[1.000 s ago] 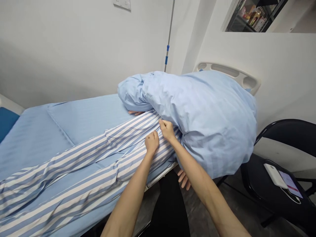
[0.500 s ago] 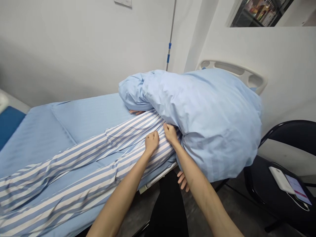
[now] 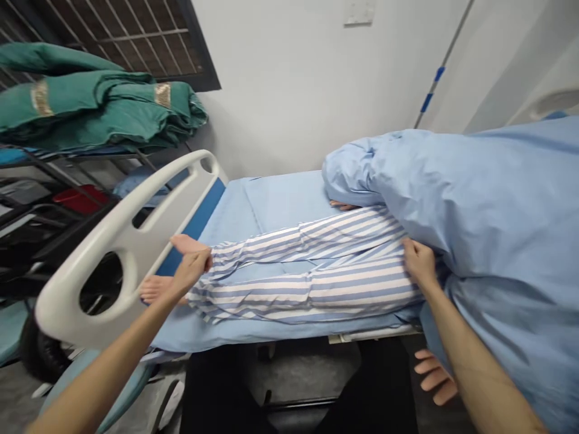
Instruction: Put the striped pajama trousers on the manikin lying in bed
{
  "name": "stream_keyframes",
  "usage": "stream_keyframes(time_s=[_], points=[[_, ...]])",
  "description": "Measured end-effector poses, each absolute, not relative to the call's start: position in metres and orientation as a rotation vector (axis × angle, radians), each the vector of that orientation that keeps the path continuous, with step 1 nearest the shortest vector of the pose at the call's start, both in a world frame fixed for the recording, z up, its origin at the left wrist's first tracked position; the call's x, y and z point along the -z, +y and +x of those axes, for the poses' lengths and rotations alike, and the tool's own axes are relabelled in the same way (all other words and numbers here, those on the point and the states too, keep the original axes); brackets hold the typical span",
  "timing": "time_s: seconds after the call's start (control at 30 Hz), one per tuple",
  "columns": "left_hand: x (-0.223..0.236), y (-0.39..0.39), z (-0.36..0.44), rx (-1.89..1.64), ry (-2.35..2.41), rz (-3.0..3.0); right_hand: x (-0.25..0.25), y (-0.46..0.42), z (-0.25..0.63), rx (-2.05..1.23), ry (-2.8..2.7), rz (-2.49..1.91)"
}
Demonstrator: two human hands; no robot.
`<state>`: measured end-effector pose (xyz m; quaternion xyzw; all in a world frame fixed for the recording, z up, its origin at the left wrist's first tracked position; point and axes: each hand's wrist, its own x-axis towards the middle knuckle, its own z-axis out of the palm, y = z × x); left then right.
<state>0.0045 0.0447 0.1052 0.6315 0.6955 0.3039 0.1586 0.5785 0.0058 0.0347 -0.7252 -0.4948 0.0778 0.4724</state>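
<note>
The striped cotton pyjama trousers (image 3: 353, 289) lie along the legs of a person on a hospital bed (image 3: 280, 202); they look soft, light and slack, so they would likely handle best gathered at the cuff or the thigh cloth. In the head view, the left hand (image 3: 192, 271) sits at the cuff beside the white plastic footboard (image 3: 122, 241), and the right hand (image 3: 418, 262) lies on the thigh at the edge of the blue duvet (image 3: 502, 199), each grip curled against the cloth, though whether either pinches or only presses is hard to tell from here.
</note>
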Motion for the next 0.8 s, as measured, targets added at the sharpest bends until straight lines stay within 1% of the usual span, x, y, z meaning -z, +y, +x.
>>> stream_keyframes(time_s=[0.07, 0.13, 0.23, 0.3, 0.43, 0.5, 0.63, 0.7, 0.8], points=[[-0.118, 0.034, -0.027, -0.834, 2.035, 1.709, -0.035, 0.004, 0.578, -0.178, -1.195, -1.793], [-0.13, 0.027, -0.04, -0.803, 2.065, 1.615, -0.036, 0.003, 0.577, -0.169, -1.185, -1.806], [-0.142, 0.026, -0.038, -0.855, 2.062, 1.552, -0.036, 0.003, 0.579, -0.161, -1.188, -1.825], [-0.138, 0.029, -0.031, -0.936, 1.971, 1.56, -0.035, 0.003, 0.581, -0.151, -1.189, -1.837], [-0.102, 0.035, -0.019, -1.054, 1.841, 1.563, -0.033, 0.004, 0.583, -0.138, -1.18, -1.868], [-0.075, 0.035, -0.012, -0.964, 1.889, 1.586, -0.034, 0.004, 0.581, -0.131, -1.161, -1.894], [-0.029, 0.031, 0.012, -0.668, 2.025, 1.668, -0.039, 0.004, 0.573, -0.075, -1.159, -1.976], [-0.018, 0.029, 0.023, -0.565, 2.075, 1.71, -0.042, 0.002, 0.571, -0.047, -1.223, -2.022], [-0.014, 0.028, 0.031, -0.488, 2.122, 1.759, -0.047, 0.003, 0.567, 0.007, -1.305, -2.109]])
